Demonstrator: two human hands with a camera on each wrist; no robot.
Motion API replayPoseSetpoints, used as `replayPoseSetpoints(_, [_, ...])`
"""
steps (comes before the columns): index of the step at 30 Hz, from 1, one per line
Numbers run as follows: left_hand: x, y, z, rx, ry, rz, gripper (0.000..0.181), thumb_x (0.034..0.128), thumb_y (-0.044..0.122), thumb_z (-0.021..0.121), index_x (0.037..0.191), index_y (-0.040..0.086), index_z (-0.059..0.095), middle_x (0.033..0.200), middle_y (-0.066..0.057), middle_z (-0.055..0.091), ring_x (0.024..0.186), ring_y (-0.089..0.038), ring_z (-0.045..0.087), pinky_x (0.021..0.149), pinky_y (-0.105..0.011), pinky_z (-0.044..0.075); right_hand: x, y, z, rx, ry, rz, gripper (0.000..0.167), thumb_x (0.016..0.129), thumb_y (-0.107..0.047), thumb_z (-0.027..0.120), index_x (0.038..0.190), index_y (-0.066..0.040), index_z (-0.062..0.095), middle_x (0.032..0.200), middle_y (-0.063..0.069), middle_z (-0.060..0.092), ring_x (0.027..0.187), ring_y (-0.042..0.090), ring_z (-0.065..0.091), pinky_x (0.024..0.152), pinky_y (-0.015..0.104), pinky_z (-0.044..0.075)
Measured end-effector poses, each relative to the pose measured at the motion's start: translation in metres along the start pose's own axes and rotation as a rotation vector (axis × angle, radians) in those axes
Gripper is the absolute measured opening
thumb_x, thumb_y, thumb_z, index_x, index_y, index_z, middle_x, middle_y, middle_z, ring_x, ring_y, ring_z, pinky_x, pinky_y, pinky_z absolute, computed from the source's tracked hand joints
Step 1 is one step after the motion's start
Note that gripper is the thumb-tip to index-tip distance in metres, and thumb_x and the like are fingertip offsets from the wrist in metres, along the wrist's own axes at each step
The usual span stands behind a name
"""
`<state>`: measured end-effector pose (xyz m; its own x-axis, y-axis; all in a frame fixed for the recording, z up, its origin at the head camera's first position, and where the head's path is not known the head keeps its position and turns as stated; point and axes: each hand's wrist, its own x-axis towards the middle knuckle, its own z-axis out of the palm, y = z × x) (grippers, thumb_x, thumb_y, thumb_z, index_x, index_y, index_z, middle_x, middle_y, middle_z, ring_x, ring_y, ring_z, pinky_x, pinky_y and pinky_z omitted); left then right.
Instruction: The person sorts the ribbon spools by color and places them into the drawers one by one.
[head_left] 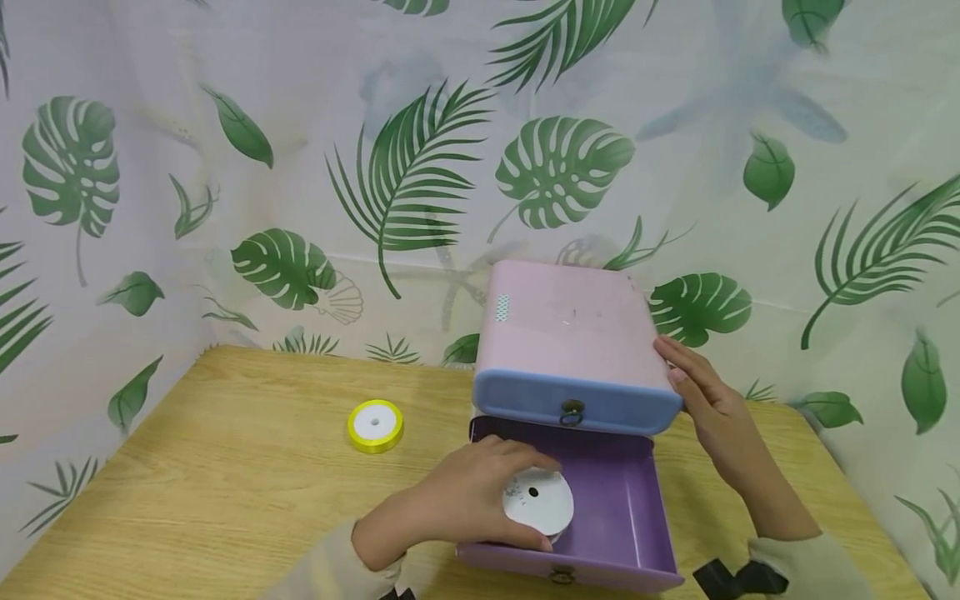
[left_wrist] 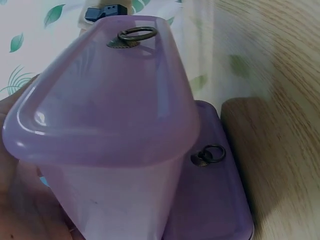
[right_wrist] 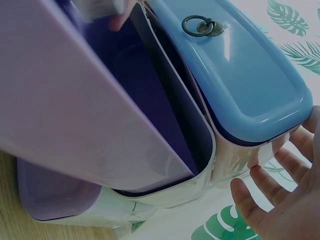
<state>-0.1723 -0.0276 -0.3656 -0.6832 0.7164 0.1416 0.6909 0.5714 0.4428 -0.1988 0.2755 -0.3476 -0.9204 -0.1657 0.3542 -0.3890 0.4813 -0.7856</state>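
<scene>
In the head view a small drawer cabinet (head_left: 573, 325) has a pink top and a closed blue drawer front (head_left: 525, 393). Below it a purple drawer (head_left: 615, 508) is pulled out. My left hand (head_left: 472, 492) grips a white ribbon spool (head_left: 551, 504) by its edge, inside or just above that drawer. My right hand (head_left: 720, 417) rests its fingers against the cabinet's right side. The right wrist view shows the right hand's fingers (right_wrist: 270, 187) spread along the cabinet beside the blue front (right_wrist: 250, 75). In the left wrist view the purple drawer's front (left_wrist: 110, 100) hides the spool.
A yellow-rimmed spool with a white face (head_left: 375, 422) lies on the wooden table (head_left: 225, 467), left of the cabinet. Another purple drawer front (left_wrist: 210, 200), with a ring pull, stands below the pulled-out drawer. Behind the table hangs a leaf-patterned cloth (head_left: 300, 167).
</scene>
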Motion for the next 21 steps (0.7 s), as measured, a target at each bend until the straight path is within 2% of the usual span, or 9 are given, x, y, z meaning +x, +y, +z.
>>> replayPoseSetpoints(5, [0.002, -0.002, 0.0, -0.019, -0.005, -0.009, 0.067, 0.0739, 0.054, 0.077, 0.132, 0.028, 0.057, 0.131, 0.008, 0.06, 0.116, -0.012, 0.053, 0.094, -0.027, 0.045, 0.0, -0.001, -0.001, 0.008, -0.005, -0.009, 0.045, 0.106, -0.021, 0.036, 0.15, -0.017, 0.035, 0.155, -0.014, 0.03, 0.13, -0.014, 0.03, 0.089, 0.004, 0.04])
replayPoseSetpoints(12, [-0.002, 0.001, -0.002, -0.061, 0.067, 0.004, 0.06, 0.0779, 0.05, 0.075, 0.131, 0.028, 0.058, 0.126, 0.009, 0.062, 0.116, -0.01, 0.055, 0.093, -0.027, 0.046, 0.0, -0.003, -0.001, -0.012, -0.008, -0.007, 0.045, 0.106, -0.022, 0.035, 0.151, -0.018, 0.034, 0.156, -0.012, 0.029, 0.131, -0.013, 0.03, 0.089, 0.005, 0.041])
replayPoseSetpoints(21, [-0.011, 0.007, -0.008, -0.271, 0.148, 0.064, 0.053, 0.0827, 0.035, 0.076, 0.13, 0.024, 0.056, 0.115, 0.008, 0.069, 0.089, -0.003, 0.061, 0.071, -0.014, 0.044, 0.001, -0.004, -0.002, -0.033, -0.01, 0.003, 0.045, 0.106, -0.025, 0.035, 0.151, -0.019, 0.034, 0.156, -0.013, 0.029, 0.13, -0.014, 0.031, 0.089, 0.004, 0.04])
